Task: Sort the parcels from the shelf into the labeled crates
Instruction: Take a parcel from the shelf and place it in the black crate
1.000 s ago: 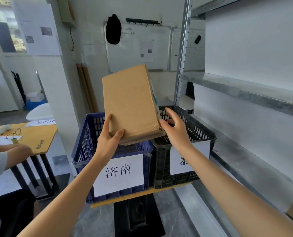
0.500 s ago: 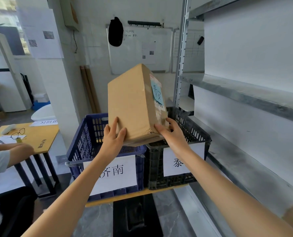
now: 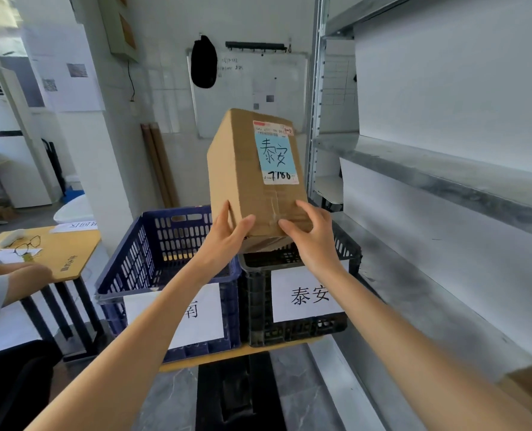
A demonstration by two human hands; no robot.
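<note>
A parcel-sorting storeroom with an office corner. Metal shelving (image 3: 445, 178) lines one side, a blue crate (image 3: 152, 253) and a black crate (image 3: 258, 306) carry paper place-name labels, and a whiteboard (image 3: 243, 98) hangs behind.

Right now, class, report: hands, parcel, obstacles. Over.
Left hand, right hand grip parcel low. Parcel on end over black crate; label matches crate's. Drop looks clear.

The parcel (image 3: 236, 181) carries a blue sticker (image 3: 276, 155) reading 泰安 above 7186. Below the parcel, the black crate (image 3: 258, 309) has a sign (image 3: 308, 295) reading 泰安. The blue crate (image 3: 152, 253) has a paper label (image 3: 201, 315) showing 南.
</note>
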